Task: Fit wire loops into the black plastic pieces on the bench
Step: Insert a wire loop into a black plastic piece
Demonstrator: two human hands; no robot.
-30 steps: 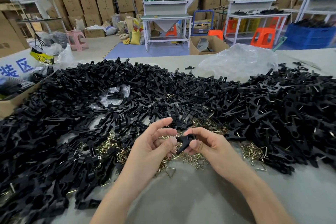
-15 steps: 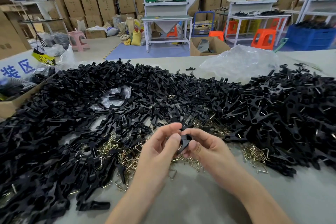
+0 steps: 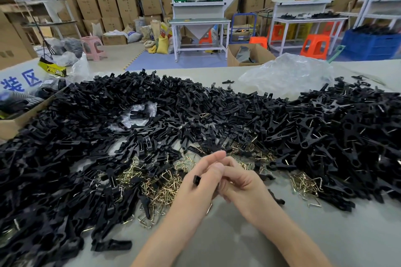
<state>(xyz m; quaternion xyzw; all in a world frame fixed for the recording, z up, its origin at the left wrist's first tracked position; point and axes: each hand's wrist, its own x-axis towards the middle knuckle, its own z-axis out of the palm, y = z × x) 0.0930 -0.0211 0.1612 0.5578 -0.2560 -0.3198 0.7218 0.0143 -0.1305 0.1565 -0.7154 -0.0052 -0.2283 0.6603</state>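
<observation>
My left hand and my right hand are pressed together above the bench's front middle, both gripping one black plastic piece. Only its end sticks out to the left of my left hand; the rest is hidden between my fingers. Any wire loop in that piece is out of sight. Loose brass wire loops lie in a heap just left of my hands, with a smaller heap to the right. A broad pile of black plastic pieces covers the bench behind and on both sides.
A crumpled clear plastic bag lies at the back right of the grey bench. A cardboard box sits at the left edge. Workstations, orange stools and stacked cartons stand beyond the bench.
My hands have closed tightly together around the black piece, which was plainly visible between my fingertips before. The left hand now covers most of it.
</observation>
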